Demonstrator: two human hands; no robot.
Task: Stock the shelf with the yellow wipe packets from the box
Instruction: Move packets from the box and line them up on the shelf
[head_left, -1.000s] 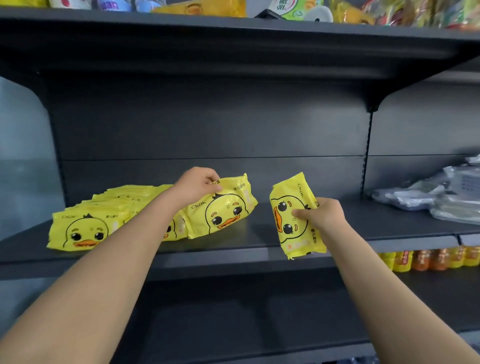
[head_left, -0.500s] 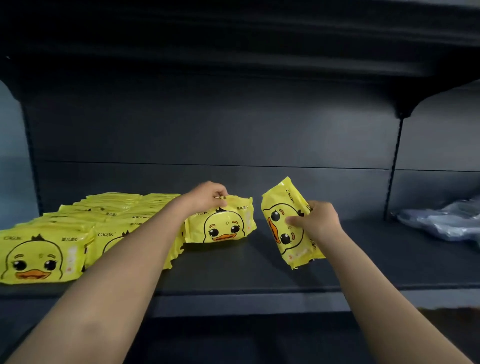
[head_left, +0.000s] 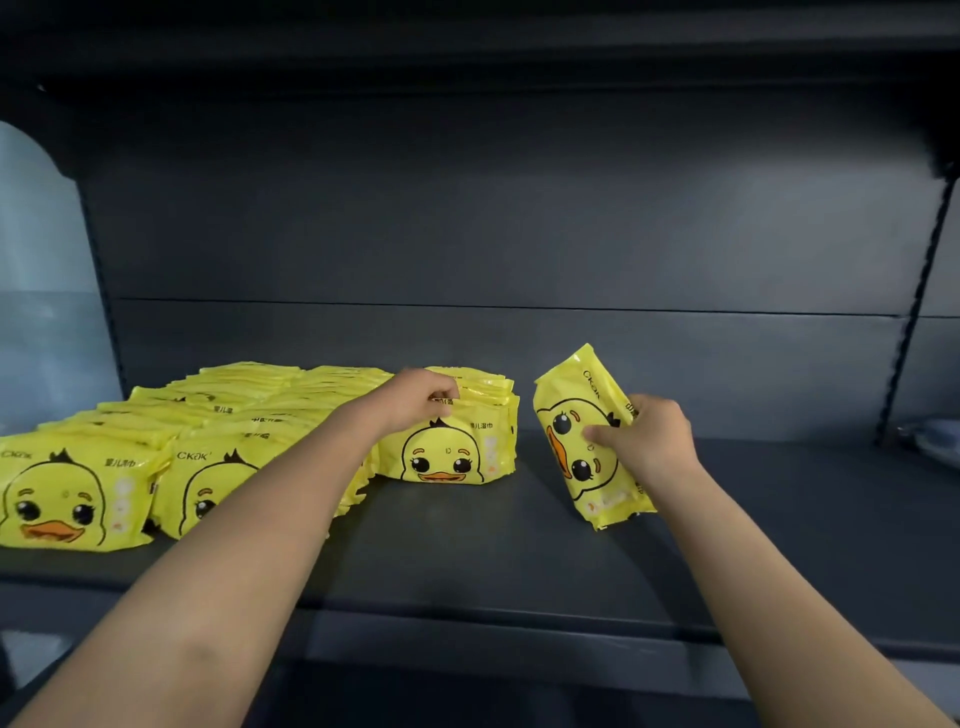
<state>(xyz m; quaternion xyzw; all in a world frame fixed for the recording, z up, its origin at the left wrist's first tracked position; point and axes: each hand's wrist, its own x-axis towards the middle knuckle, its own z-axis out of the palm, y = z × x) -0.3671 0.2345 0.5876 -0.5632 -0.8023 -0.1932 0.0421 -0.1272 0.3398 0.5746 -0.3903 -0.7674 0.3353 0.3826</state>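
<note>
Several yellow wipe packets with a duck face lie in rows on the dark shelf (head_left: 467, 566), filling its left part (head_left: 78, 493). My left hand (head_left: 415, 402) grips the top edge of the rightmost packet in the rows (head_left: 452, 457), which stands on the shelf facing me. My right hand (head_left: 644, 441) holds another yellow packet (head_left: 576, 415) turned on its end, its lower end resting on the shelf to the right of the rows. The box is out of view.
The shelf's back panel (head_left: 519, 234) rises behind the packets and an upper shelf (head_left: 467, 47) hangs overhead. A bracket upright (head_left: 914, 312) stands at the right, with pale wrapped goods (head_left: 935, 441) beyond it. Bare shelf lies right of the held packet.
My head has moved closer and lower. The left hand has set its packet upright against the rows. The right hand has brought its packet down until it touches the shelf.
</note>
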